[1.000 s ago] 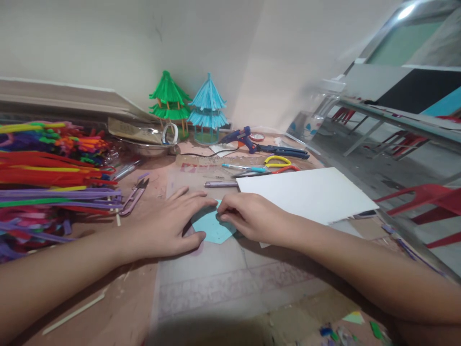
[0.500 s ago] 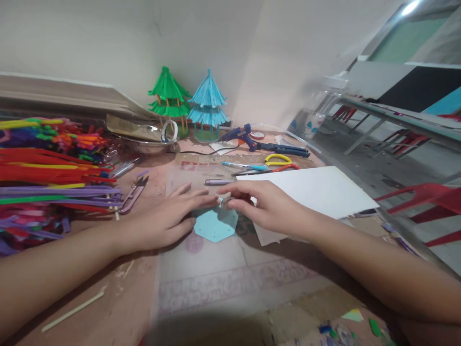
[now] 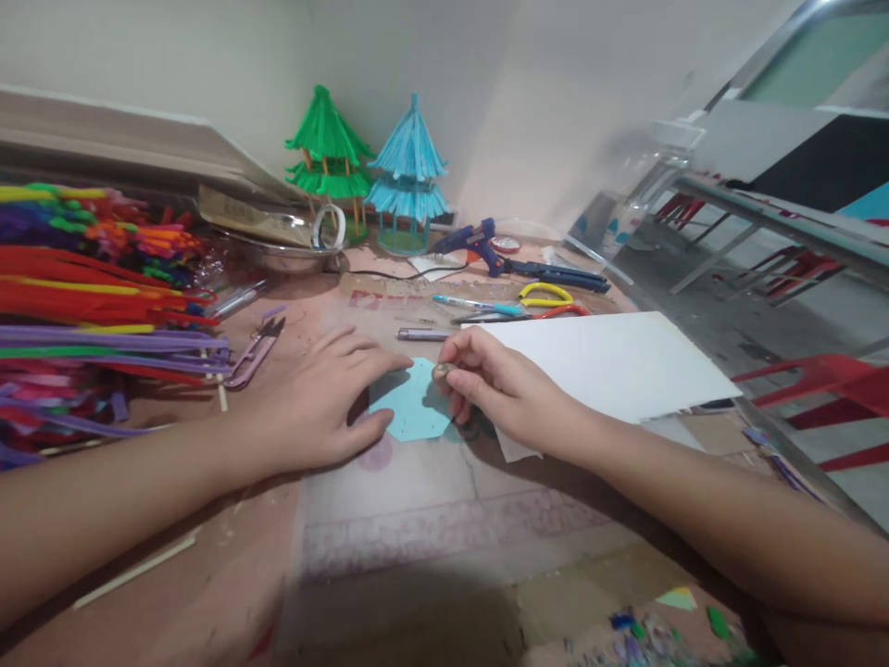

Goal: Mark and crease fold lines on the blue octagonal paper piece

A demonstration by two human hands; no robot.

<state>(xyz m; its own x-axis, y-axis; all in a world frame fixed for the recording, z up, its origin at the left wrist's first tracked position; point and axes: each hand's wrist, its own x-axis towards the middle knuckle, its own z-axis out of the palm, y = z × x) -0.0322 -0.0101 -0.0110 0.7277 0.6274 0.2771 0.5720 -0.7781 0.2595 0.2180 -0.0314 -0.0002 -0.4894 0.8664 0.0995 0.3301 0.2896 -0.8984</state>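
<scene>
A light blue octagonal card with small dots near its rim lies on the table mat. Over its left edge rests my left hand, palm down, thumb and fingers apart. My right hand is at the card's right side, thumb and forefinger pinching a small, dull, roundish object that is too small to name. Part of a white sheet lies beyond and right of my right hand. Just past the card is a grey-purple pen.
Green and blue pagoda models stand by the wall. Near them lie a glue gun, yellow-handled pliers and a metal bowl. Colourful pipe cleaners and snips are at left.
My left thumb has spread from the fingers. My right hand's fingers have curled closer round the small object and drawn off the card's far edge. The view has shifted slightly.
</scene>
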